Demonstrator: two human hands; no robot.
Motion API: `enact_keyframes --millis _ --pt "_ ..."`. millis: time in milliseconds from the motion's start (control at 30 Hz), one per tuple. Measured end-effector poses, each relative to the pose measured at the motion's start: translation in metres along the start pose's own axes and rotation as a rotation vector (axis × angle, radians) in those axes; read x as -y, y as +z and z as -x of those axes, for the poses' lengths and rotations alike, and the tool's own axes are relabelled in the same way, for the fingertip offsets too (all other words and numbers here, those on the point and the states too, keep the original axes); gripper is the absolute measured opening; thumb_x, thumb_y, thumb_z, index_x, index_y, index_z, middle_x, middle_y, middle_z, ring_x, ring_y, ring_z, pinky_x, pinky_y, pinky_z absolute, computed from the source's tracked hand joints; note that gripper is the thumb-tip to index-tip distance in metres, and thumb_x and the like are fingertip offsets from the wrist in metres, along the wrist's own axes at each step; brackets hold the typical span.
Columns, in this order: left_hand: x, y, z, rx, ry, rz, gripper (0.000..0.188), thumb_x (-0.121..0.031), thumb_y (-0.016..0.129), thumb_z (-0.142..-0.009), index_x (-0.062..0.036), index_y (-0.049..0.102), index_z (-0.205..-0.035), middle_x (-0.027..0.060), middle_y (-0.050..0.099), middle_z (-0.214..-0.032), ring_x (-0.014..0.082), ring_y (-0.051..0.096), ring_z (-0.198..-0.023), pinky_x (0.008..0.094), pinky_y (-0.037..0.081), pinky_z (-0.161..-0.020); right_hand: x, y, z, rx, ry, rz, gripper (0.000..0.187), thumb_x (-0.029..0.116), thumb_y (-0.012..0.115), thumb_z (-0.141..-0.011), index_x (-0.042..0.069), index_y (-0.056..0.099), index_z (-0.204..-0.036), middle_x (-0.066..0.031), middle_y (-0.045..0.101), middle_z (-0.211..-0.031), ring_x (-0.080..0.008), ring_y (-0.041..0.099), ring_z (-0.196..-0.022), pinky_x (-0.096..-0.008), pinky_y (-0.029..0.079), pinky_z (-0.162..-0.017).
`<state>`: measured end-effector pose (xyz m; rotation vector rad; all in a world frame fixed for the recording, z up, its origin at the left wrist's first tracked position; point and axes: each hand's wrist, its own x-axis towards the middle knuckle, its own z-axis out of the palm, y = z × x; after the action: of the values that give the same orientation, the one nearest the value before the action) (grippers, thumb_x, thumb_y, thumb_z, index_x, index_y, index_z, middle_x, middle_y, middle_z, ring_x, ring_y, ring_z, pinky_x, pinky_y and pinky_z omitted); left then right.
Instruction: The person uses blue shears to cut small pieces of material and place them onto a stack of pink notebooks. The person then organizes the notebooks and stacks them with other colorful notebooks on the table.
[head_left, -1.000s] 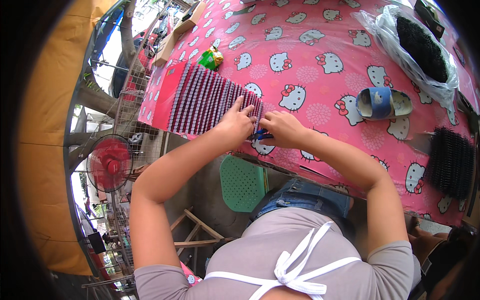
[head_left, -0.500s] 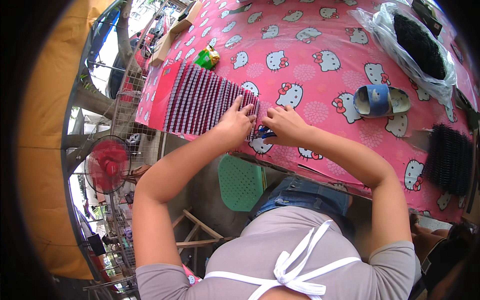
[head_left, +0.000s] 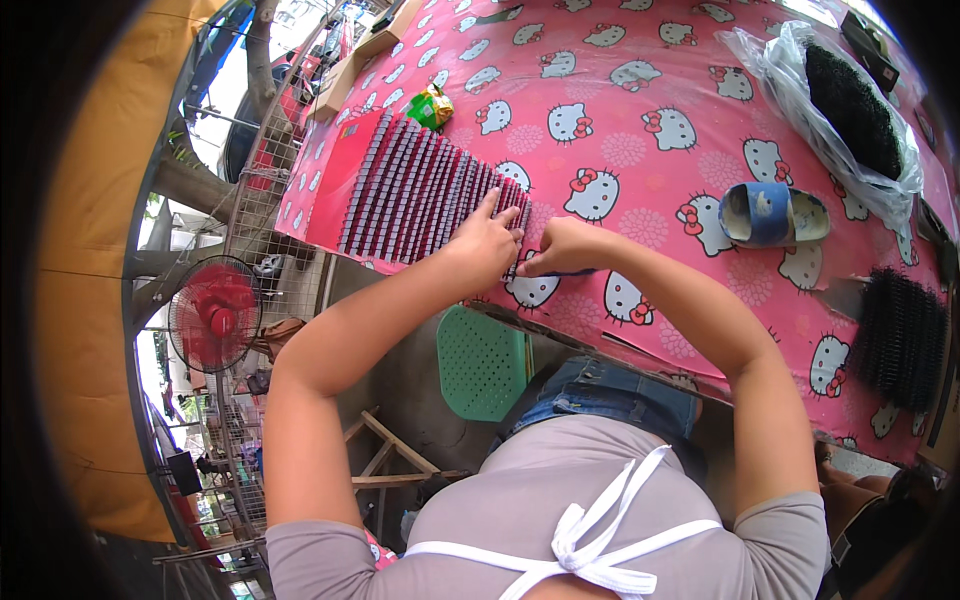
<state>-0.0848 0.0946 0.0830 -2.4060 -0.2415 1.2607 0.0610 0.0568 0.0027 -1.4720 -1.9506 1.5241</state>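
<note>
A red board point(head_left: 338, 190) lies slanted on the near left of the table, covered with close rows of small grey pieces point(head_left: 420, 190) with dark red between them. My left hand point(head_left: 485, 243) rests on the right end of those rows, its fingers stretched out and somewhat apart. Just right of the board's edge, my right hand point(head_left: 570, 245) is closed, knuckles up, with its fingertips near the last row. From under it shows part of a blue-handled tool point(head_left: 577, 273); its working end is hidden, so I cannot make out its kind.
A pink cartoon-print cloth point(head_left: 640, 160) covers the table. Beyond the board lies a green and yellow packet point(head_left: 430, 106). To the right are a blue slipper point(head_left: 770, 214), a clear plastic bag point(head_left: 780, 85) with a black mass, and a black bristly bundle point(head_left: 897, 340). A green stool point(head_left: 482, 365) stands below.
My right hand has turned and closed more over the blue-handled tool, hiding its front part. My left hand stays on the rows. The view has shifted slightly.
</note>
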Motion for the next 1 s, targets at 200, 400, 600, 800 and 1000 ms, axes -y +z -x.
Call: enact_keyframes --millis 200,400,600,800,1000 --pt "-0.005 0.003 -0.001 0.012 0.025 -0.028 0.048 -0.027 0.057 -0.082 -0.0201 0.052 -0.13 -0.0007 0.043 -0.141 0.0241 0.029 -0.136 0.059 0.011 -0.11 0.007 0.01 0.008 -0.141 -0.06 0.175 0.054 0.046 0.07 -0.073 -0.005 0.064 -0.09 -0.0204 0.066 -0.079 -0.0349 0.067 -0.076 -0.0471 0.053 -0.065" --pt "-0.006 0.003 -0.003 0.03 0.003 -0.016 0.044 -0.028 0.057 -0.083 -0.0189 0.056 -0.126 -0.0005 0.046 -0.138 0.0242 0.03 -0.136 0.0584 0.013 -0.11 -0.021 0.038 0.014 -0.532 -0.411 0.663 0.051 0.04 0.073 -0.068 0.005 0.058 -0.102 -0.0111 0.055 -0.099 -0.0271 0.055 -0.098 -0.0418 0.042 -0.085" --pt "-0.006 0.002 -0.001 0.017 0.008 -0.016 0.042 -0.028 0.057 -0.082 -0.0173 0.058 -0.123 -0.0003 0.046 -0.137 0.0235 0.03 -0.136 0.0577 0.013 -0.11 -0.021 0.044 0.004 -0.518 -0.413 0.506 0.047 0.041 0.074 -0.069 0.002 0.06 -0.092 -0.0118 0.058 -0.088 -0.0267 0.06 -0.083 -0.0423 0.048 -0.073" --pt "-0.007 0.001 -0.006 0.046 0.001 -0.026 0.051 -0.028 0.058 -0.082 -0.0189 0.05 -0.131 -0.0011 0.041 -0.142 0.0234 0.028 -0.137 0.0591 0.012 -0.11 0.002 0.005 -0.006 -0.031 0.044 -0.095 0.048 0.042 0.07 -0.071 -0.005 0.066 -0.077 -0.0172 0.064 -0.064 -0.0255 0.062 -0.049 -0.039 0.052 -0.046" --pt "-0.009 0.004 -0.011 0.126 0.037 -0.048 0.05 -0.033 0.054 -0.086 -0.0198 0.048 -0.133 -0.0012 0.031 -0.148 0.025 0.023 -0.139 0.0625 0.007 -0.108 0.004 0.025 0.008 -0.264 -0.171 0.375 0.049 0.045 0.072 -0.071 -0.001 0.065 -0.085 -0.015 0.064 -0.076 -0.0292 0.067 -0.071 -0.044 0.054 -0.06"
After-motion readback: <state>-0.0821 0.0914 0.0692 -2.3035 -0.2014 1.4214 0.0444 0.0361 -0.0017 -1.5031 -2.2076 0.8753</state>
